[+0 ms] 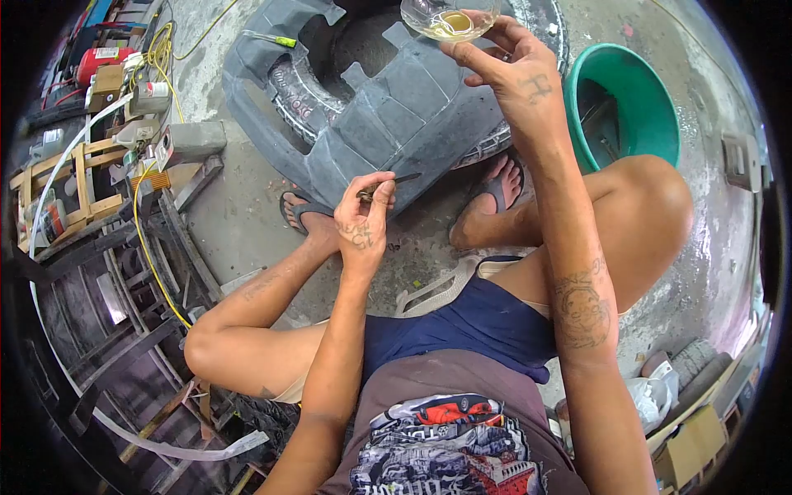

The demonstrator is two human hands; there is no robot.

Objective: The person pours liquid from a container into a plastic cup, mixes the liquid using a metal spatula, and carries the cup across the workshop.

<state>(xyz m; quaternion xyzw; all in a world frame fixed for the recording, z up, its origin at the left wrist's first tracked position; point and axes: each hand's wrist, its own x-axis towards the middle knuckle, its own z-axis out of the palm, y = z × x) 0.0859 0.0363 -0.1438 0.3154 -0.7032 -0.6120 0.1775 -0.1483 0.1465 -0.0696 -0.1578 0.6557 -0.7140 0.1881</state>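
Note:
Up at the top of the head view, my right hand (507, 58) grips a clear bowl (419, 18) with a little yellowish liquid in it. Its fingers and thumb are on the bowl's side. Lower and to the left, my left hand (363, 219) is closed around a small tool with a thin dark tip (407, 177) pointing right; most of it is hidden in the fingers. Beneath both hands lies a grey moulded panel (388, 115) with cut-outs, resting on a tyre (301, 99). A clear, green-ended stick-like item (283, 40) lies on the panel's upper left.
A green tub (672, 124) stands on the right, close to my knee. Wooden and metal frames (124, 280), a grey can (194, 142) and a yellow hose (142, 239) crowd the left. A plastic bag (652, 400) and cardboard (693, 445) lie at the lower right.

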